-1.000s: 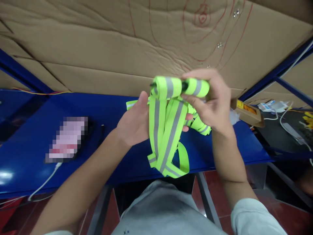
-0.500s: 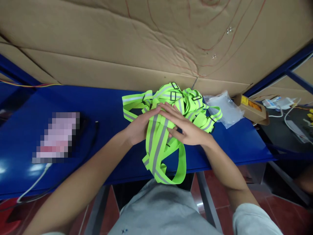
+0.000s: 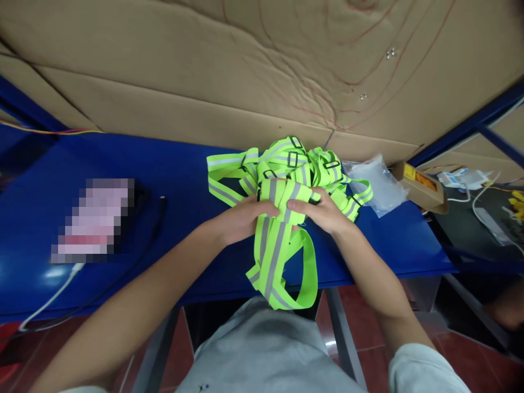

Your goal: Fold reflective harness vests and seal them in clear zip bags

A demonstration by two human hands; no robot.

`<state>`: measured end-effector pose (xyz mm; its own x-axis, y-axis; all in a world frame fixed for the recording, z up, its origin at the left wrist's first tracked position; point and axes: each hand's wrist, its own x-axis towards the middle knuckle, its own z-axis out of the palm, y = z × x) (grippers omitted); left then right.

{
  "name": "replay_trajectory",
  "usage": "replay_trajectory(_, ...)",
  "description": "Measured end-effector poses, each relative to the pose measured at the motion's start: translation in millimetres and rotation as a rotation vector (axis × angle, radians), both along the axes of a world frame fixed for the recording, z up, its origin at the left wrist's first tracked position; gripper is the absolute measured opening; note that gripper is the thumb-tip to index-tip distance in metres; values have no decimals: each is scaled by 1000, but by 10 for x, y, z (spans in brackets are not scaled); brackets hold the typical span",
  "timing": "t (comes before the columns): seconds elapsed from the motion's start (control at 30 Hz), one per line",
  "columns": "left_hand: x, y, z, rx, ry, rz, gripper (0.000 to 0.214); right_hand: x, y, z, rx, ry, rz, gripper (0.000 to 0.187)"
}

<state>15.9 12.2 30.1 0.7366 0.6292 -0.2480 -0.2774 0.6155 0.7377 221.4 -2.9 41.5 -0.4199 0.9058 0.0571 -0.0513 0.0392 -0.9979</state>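
A neon-yellow reflective strap (image 3: 273,245) with grey stripes is folded over near its top, and a loop of it hangs past the table's front edge. My left hand (image 3: 244,219) grips the fold from the left, thumb on top and fingers hidden beneath. From the right, my right hand (image 3: 323,210) pinches the same fold, its thumb lying on the striped band. Behind both hands lies a pile of similar reflective straps (image 3: 282,155) with black buckles, spread to the left and right.
A clear plastic bag (image 3: 379,188) and an open cardboard box (image 3: 421,188) lie right of the pile. At left, a blurred-out phone-like device (image 3: 96,218) has a white cable (image 3: 53,300) on the blue table (image 3: 184,158). A cardboard panel (image 3: 184,71) stands behind.
My hands were flat on the strap with fingers meeting on top. Now the strap's upper part is folded over, and both thumbs press on the fold.
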Motion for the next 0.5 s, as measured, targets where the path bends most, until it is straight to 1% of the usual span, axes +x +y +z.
replay_trajectory(0.07, 36, -7, -19, -2, -108, -46, 50, 10, -43, 93, 89, -46, -53, 31)
replay_trajectory(0.13, 61, -10, -48, 31, -173, -86, 43, 42, -77, 171, 200, -100, -114, 22)
replay_trajectory(0.17, 66, -10, -64, 68, -172, -102, 39, 63, -91, 199, 264, -125, -145, 17)
replay_trajectory(0.23, 61, -9, -98, 213, -103, -122, 35, 111, -118, 236, 372, -180, -189, 15)
replay_trajectory(0.3, 47, -11, -122, 398, 3, -113, 36, 158, -147, 259, 430, -225, -195, 19)
replay_trajectory(0.37, 37, -21, -124, 507, 76, -92, 37, 200, -183, 289, 472, -275, -170, 28)
replay_trajectory(0.43, 37, -40, -93, 496, 66, -92, 37, 234, -223, 336, 551, -352, -134, 38)
replay_trajectory(0.5, 42, -65, -35, 464, 1, -119, 33, 258, -260, 402, 653, -418, -105, 44)
